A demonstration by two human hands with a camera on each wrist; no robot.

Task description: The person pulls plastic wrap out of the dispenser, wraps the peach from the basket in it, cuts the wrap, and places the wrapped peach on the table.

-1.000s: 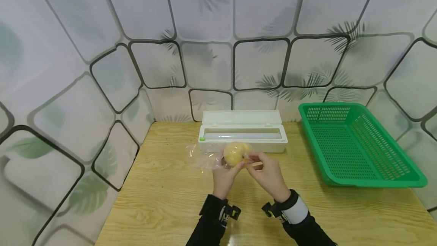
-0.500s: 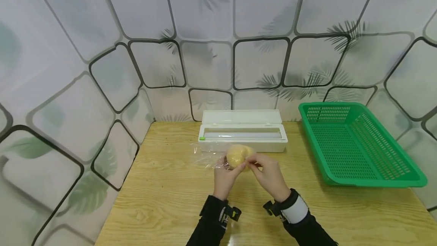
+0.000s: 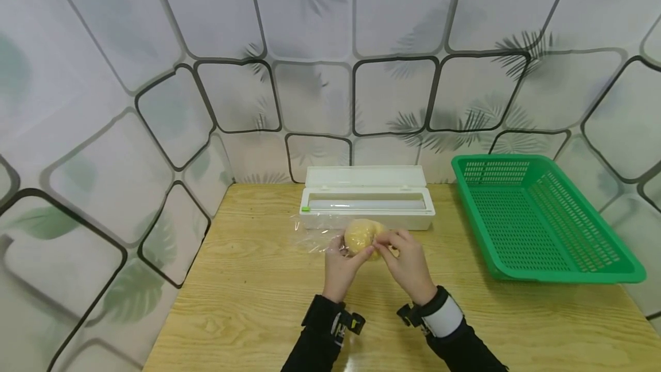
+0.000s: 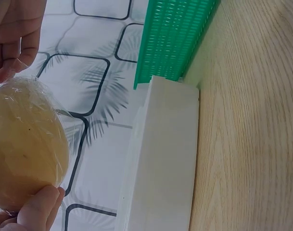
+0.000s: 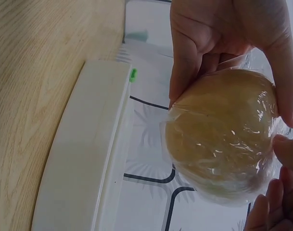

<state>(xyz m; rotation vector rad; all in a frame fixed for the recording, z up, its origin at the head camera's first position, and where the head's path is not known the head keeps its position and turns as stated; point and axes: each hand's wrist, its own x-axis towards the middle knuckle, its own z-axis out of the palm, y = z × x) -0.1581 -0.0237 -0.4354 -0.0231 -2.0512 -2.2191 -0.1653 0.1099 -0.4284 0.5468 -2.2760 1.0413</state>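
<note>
A round yellow fruit [image 3: 360,235], its exact kind unclear, is wrapped in clear cling film [image 5: 218,149]. My left hand [image 3: 341,268] grips it from the left, thumb [image 4: 38,209] along its near side. In the right wrist view, the left hand's fingers [image 5: 184,62] spread around one end of the fruit. My right hand [image 3: 408,263] is at the fruit's right side, thumb and forefinger pinching the film's edge there. A loose flap of film [image 3: 315,234] trails out to the left, beyond the left hand.
Behind the hands stands a white cling film dispenser [image 3: 366,221], its lid [image 3: 365,177] raised and a roll inside. A green slide cutter [image 3: 306,209] sits at its left end. The green plastic basket [image 3: 573,276] lies on the right of the wooden table [image 3: 248,303].
The fruit has moved slightly right and turned a little in the left hand. The right fingers have drawn closer against its side. The loose film flap has shifted right.
</note>
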